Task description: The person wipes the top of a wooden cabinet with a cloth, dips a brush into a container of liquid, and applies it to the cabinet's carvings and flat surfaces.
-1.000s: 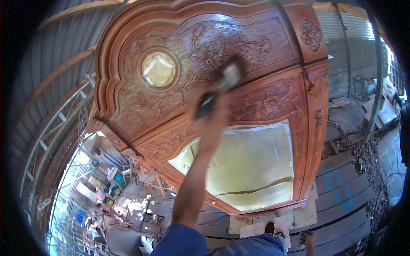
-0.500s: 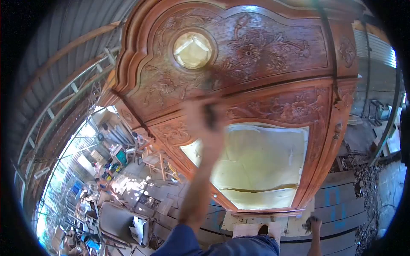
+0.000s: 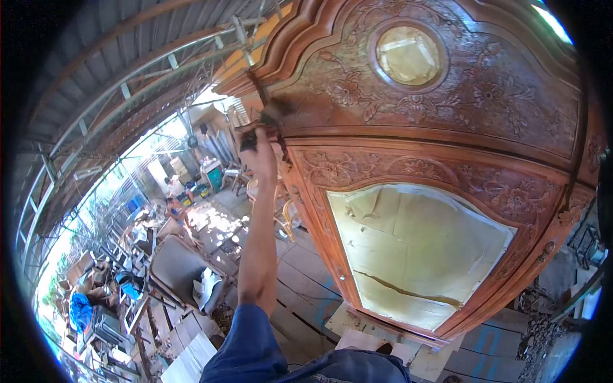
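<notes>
My left hand [image 3: 258, 153] is raised to the upper left corner of a carved reddish-brown wooden cabinet [image 3: 408, 150]. Its fingers are closed round a dark brush [image 3: 276, 113], whose blurred tip meets the edge of the carved upper panel. Part of the brush is hidden by the fingers. Flowers and leaves are carved into the panel, around a round opening covered with yellowish paper [image 3: 408, 55]. Below, a larger sheet of paper [image 3: 421, 242] covers the door's panel. My right hand is out of view; only a small dark bit shows at the bottom edge.
Chair frames and a grey padded seat back [image 3: 182, 271] stand at the left, with piled clutter beyond. A person [image 3: 174, 209] is in the background. Planks [image 3: 306, 268] form the floor. Metal trusses [image 3: 124, 89] hold up the corrugated roof.
My left hand has swept left with the brush, from mid-cabinet to its left corner. The view has turned left. My right hand, which held a dark wad low at the right, has left the view.
</notes>
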Motion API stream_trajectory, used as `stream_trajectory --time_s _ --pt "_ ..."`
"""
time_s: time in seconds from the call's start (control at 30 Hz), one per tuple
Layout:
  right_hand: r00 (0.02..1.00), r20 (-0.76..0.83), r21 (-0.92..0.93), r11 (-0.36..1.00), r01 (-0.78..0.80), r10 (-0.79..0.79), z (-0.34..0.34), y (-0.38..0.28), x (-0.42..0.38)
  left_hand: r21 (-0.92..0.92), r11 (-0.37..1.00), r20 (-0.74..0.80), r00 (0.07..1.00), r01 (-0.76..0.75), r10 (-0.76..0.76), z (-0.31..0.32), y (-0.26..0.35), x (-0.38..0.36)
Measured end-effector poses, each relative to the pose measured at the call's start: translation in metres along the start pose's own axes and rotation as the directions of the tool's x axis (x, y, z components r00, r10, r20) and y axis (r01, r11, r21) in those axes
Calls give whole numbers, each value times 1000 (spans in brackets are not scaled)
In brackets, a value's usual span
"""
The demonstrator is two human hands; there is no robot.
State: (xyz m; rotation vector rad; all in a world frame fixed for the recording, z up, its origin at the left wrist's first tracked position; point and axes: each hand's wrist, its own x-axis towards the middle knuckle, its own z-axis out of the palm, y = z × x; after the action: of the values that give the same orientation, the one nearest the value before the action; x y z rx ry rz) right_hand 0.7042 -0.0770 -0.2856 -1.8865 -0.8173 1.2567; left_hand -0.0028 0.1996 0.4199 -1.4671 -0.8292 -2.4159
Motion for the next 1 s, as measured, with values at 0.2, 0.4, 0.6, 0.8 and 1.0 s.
stream_trajectory --time_s 0.2,0.4,0.6,0.8,1.0 --pt "991 95 -13 996 -92 93 10 -26 7 -309 951 260 962 8 77 90 80 -34" --pt "996 92 -105 994 -10 20 27 -41 -3 -81 997 78 997 -6 12 42 36 0" --pt "983 100 -58 988 -146 151 24 -48 -55 -340 940 174 983 0 62 101 84 7" --pt "961 91 206 939 -275 261 16 -13 -74 287 938 58 981 -196 187 43 49 27" --pt "952 163 164 945 -284 258 18 -42 -54 289 719 302 773 -631 557 176 124 0"
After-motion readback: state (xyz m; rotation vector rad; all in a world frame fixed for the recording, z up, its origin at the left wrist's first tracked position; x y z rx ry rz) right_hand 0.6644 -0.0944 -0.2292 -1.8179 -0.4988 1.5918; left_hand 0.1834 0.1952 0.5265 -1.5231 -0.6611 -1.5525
